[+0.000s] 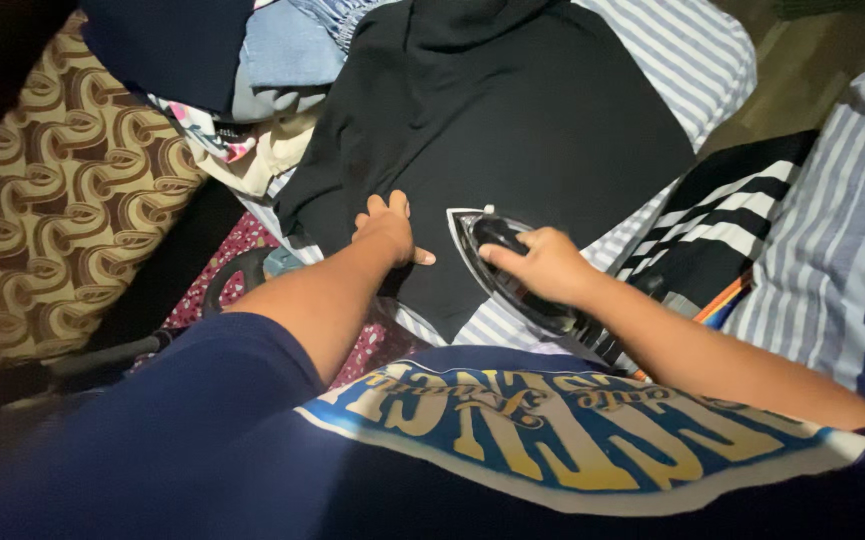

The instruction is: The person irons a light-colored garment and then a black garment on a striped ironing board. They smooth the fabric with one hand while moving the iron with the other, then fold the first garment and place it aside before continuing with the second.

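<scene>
Pressing a black garment (512,120) with an iron (497,265), seen from my head camera looking down. My right hand (542,265) is wrapped around the iron's dark handle, fingers curled shut on it, thumb side toward the tip. The iron sits on the garment's near edge, where the black cloth meets the striped sheet (682,50) beneath. Its long axis runs diagonally: the pointed tip aims up and left, toward my left hand, and the heel lies down and right, toward my right forearm; a cord seems to leave from the heel, though it is hard to make out there. My left hand (387,235) lies palm-down on the garment just left of the iron's tip, fingers spread flat, holding nothing, only pinning the cloth. The two hands are near each other but apart, with a narrow strip of black fabric between them. The bulk of the garment spreads away from both hands, up the frame, so unpressed cloth lies ahead of the tip. A heap of mixed clothes (242,80) rests at upper left, beside a patterned brown cushion (62,210). A black-and-white striped cloth (722,210) lies to the right of the iron.
</scene>
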